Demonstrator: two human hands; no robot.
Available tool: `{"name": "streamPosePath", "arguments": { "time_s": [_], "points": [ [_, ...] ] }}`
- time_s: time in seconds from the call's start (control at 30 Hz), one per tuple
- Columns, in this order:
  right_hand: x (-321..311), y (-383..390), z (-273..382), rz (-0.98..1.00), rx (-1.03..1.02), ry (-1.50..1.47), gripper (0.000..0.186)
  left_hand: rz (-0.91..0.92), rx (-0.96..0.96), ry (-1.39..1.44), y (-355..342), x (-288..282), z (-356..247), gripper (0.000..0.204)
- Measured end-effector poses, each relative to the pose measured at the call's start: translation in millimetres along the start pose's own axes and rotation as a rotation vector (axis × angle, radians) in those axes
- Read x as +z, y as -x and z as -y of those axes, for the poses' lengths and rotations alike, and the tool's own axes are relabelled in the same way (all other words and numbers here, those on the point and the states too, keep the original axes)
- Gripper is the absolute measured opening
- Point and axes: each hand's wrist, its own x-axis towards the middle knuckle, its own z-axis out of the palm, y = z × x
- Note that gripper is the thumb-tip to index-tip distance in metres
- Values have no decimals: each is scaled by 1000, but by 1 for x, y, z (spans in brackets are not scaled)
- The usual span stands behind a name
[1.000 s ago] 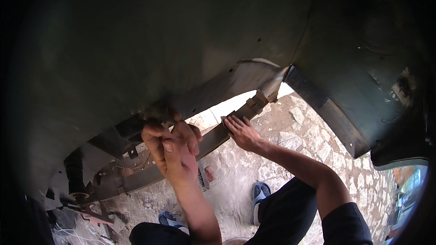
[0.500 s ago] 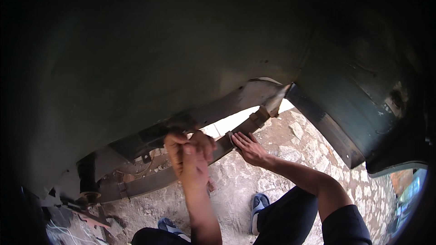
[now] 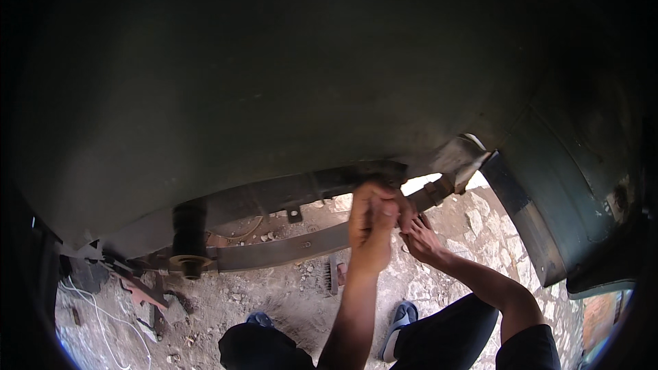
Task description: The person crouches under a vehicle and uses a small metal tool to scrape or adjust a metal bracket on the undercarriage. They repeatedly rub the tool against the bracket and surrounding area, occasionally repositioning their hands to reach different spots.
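- While I stood there watching, the big dark vehicle underbody (image 3: 288, 75) filled nearly the whole view, same as a second before, only the person had shifted so everything sat further right and lower.
- Under it ran the rusty leaf spring (image 3: 288, 250), a long flat bar slanting up to the right, its far end meeting a bracket (image 3: 456, 161) at the body. Looked unchanged to me, no part of it had come loose.
- Off to the left a short dark cylinder with a washer-like foot (image 3: 188, 236) stood against the spring, with scrap metal bits (image 3: 140, 294) on the dirt beneath.
- The left hand (image 3: 370, 223) had travelled along the spring toward the bracket end; it was now curled into a fist, wrapped around something small up by the top edge of the spring. Couldn't tell what.
- The right hand (image 3: 421, 240) had moved in close too, fingers half spread and touching the lower side of the spring, just beside the left. Open, not gripping anything I could see.
- My guess: both hands had settled on that spot near the bracket, so the work was happening there.
- Blue sandals (image 3: 401, 315) on stony ground below.
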Motion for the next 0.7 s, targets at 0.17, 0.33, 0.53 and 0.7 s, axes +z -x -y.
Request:
{"name": "streamPosePath", "arguments": {
  "time_s": [0.17,0.33,0.53,0.7],
  "points": [
    [-15,-12,16,20,-31,-120,53,13,21,6,5,-1,2,17],
    [-9,-11,20,79,62,3,56,19,61,65,6,5,6,18],
    [1,-40,6,-60,86,-273,57,16,39,-27,5,-4,-1,17],
    [2,-18,5,-25,22,21,54,27,-12,-80,1,-10,-6,22]
  ]
}}
